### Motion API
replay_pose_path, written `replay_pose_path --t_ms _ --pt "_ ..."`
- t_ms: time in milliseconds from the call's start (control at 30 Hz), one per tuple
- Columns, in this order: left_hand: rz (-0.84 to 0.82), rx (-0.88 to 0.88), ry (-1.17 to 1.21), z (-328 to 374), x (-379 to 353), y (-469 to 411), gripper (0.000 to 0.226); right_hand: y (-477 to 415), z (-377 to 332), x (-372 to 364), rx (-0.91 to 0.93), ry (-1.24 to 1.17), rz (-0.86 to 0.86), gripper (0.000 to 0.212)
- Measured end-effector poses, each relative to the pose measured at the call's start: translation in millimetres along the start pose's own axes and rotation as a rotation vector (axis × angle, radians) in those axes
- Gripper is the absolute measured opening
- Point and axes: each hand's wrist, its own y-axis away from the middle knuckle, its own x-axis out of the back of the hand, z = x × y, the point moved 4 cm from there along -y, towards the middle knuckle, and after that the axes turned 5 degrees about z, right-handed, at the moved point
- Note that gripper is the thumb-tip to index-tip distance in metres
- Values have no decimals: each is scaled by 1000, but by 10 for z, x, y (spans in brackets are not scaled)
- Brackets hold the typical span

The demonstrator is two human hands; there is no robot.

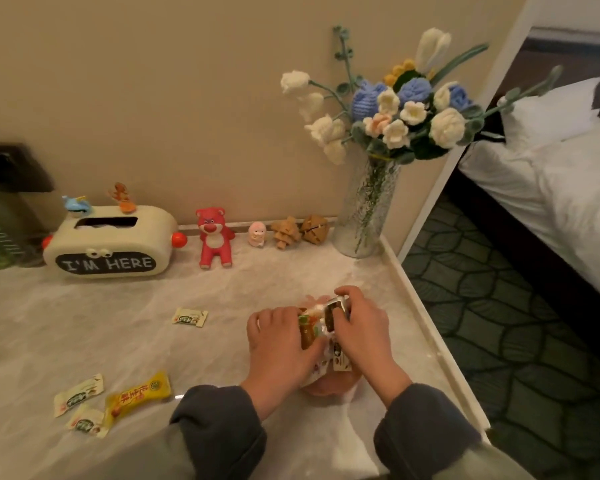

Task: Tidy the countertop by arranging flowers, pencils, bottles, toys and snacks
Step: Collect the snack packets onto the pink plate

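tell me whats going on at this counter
A person is tidying a marble countertop. Both hands, left hand and right hand, are gathering snack packets over a pink container. Four packets lie loose: one white mid-counter, two white and a yellow one at the near left. Toys line the wall, and flowers stand in a glass vase.

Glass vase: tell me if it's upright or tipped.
Upright. The glass vase stands on its base in the countertop's back corner, flowers rising from its mouth.

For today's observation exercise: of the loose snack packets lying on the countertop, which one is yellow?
The long yellow packet at the front left, with red characters printed on it. The three other loose packets are all white with green labels.
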Motion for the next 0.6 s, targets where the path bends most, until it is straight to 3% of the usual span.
replay_pose_path --t_ms 200,433,600 --pt "-21 -7 25 -33 -38 49 58 64 151 -34 9 111 -41 30" --pt "4 77 120 -168 94 58 56 30 -136 -50 93 -49 -5 24" --pt "61 164 165 -523 338 131 56 31 -647 -308 202 -153 -154 28"
